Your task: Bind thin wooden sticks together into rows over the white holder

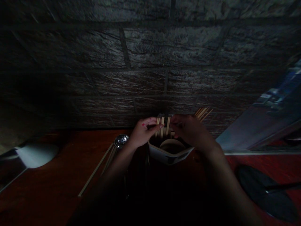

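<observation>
A white container (160, 153) stands on the wooden table against the wall, with a pale rounded rim (172, 143) showing inside it. My left hand (145, 130) is closed on a few upright light wooden chopsticks (162, 127) above its left side. Over the right side, my right hand (187, 128) is closed at another chopstick (168, 125), its fingertips dim. A bundle of chopsticks (203, 113) sticks out beyond the right hand; the dark hides whether the hand or the container supports it. Some clear film appears around the tops of the middle chopsticks.
A shiny metal ladle head (121, 140) and long pale sticks (95, 171) lie left of my left forearm. Farther left is a white rounded object (37, 155). A stone-patterned wall (150, 81) rises behind. On the red floor at right sits a round black base (265, 191).
</observation>
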A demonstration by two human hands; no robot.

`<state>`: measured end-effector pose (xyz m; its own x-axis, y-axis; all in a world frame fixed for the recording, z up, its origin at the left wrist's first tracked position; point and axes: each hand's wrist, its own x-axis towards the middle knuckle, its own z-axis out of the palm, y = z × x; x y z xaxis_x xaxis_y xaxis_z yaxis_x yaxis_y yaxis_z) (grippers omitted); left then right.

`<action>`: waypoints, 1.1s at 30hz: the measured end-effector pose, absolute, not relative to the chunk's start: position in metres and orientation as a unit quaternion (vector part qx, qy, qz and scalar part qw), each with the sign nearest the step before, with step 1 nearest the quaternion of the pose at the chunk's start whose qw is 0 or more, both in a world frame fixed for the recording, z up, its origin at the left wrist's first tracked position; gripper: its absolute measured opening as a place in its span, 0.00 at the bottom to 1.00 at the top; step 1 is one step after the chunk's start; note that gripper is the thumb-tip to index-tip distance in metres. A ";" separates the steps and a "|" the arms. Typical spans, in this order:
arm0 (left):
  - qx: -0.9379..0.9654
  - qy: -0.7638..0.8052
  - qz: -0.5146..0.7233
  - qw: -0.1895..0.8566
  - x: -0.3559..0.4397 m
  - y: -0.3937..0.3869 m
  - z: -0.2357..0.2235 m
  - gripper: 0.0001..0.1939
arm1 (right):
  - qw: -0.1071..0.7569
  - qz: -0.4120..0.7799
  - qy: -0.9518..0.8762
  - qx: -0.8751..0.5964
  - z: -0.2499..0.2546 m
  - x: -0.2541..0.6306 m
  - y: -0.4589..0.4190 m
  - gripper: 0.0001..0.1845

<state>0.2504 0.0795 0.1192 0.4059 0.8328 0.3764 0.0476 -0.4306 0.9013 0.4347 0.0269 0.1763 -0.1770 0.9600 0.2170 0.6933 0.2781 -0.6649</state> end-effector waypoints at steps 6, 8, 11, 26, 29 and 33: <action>0.728 0.309 0.449 0.417 0.252 0.079 0.118 0.09 | 0.310 0.185 -0.761 -0.539 0.176 0.435 0.026 0.12; 0.724 0.317 0.458 0.406 0.252 0.079 0.118 0.08 | 0.312 0.192 -0.762 -0.534 0.177 0.435 0.025 0.12; 0.712 0.330 0.469 0.406 0.252 0.078 0.118 0.09 | 0.306 0.212 -0.753 -0.542 0.178 0.435 0.024 0.12; 0.702 0.320 0.472 0.426 0.252 0.080 0.115 0.10 | 0.336 0.241 -0.743 -0.527 0.171 0.437 0.030 0.09; 0.698 0.323 0.479 0.423 0.254 0.080 0.116 0.10 | 0.339 0.247 -0.735 -0.532 0.172 0.438 0.031 0.09; 0.694 0.321 0.496 0.411 0.255 0.078 0.117 0.09 | 0.344 0.247 -0.738 -0.526 0.173 0.439 0.029 0.09</action>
